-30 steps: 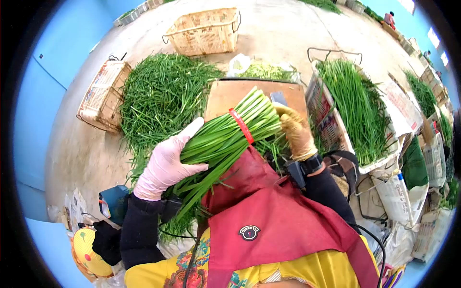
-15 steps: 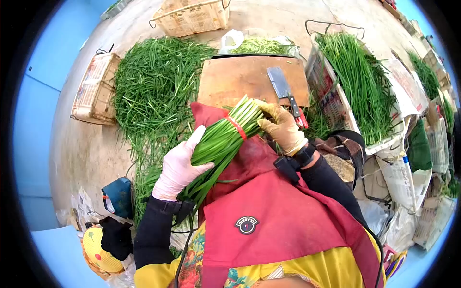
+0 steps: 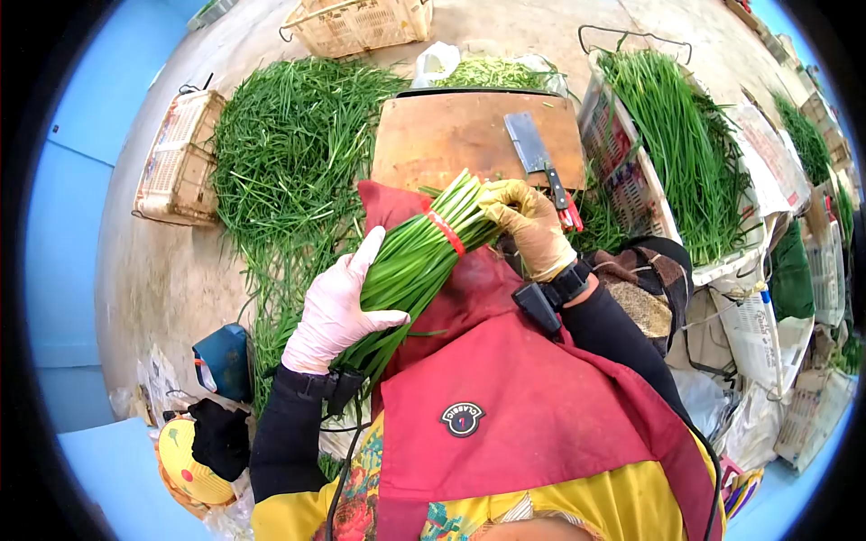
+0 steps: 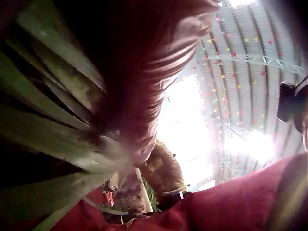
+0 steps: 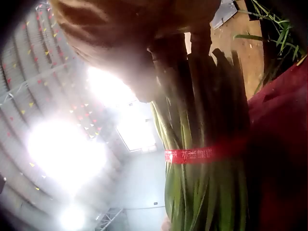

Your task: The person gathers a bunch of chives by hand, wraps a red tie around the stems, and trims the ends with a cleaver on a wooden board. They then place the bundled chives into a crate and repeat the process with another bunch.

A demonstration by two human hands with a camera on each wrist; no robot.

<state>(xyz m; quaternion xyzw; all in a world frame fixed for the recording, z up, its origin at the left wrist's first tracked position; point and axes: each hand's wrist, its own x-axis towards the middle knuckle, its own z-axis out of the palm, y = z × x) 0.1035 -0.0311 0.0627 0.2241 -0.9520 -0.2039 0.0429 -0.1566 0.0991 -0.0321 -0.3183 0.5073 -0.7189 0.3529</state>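
A bunch of garlic chives (image 3: 410, 266) lies slantwise over the red apron, its pale cut ends toward the board. A red band (image 3: 445, 233) circles it near those ends; printing on the band shows in the right wrist view. My left hand (image 3: 336, 307), in a pale pink glove, holds the leafy part from the left, thumb across the top. At the stalk ends, my right hand (image 3: 532, 230) in a yellowed glove pinches stalks with bent fingers. In the right wrist view, its glove (image 5: 130, 33) covers part of the ends.
Beyond the bunch stands a wooden board (image 3: 442, 135) with a cleaver (image 3: 532, 149) at its right. Loose chives (image 3: 298, 153) are heaped on the left floor. A crate (image 3: 627, 171) of chives stands right; other crates (image 3: 361, 27) stand farther off.
The bunch and both hands have drawn back from over the board toward the lap, uncovering the board and cleaver. The head view has tilted down. Since half a second ago the hands have barely moved.
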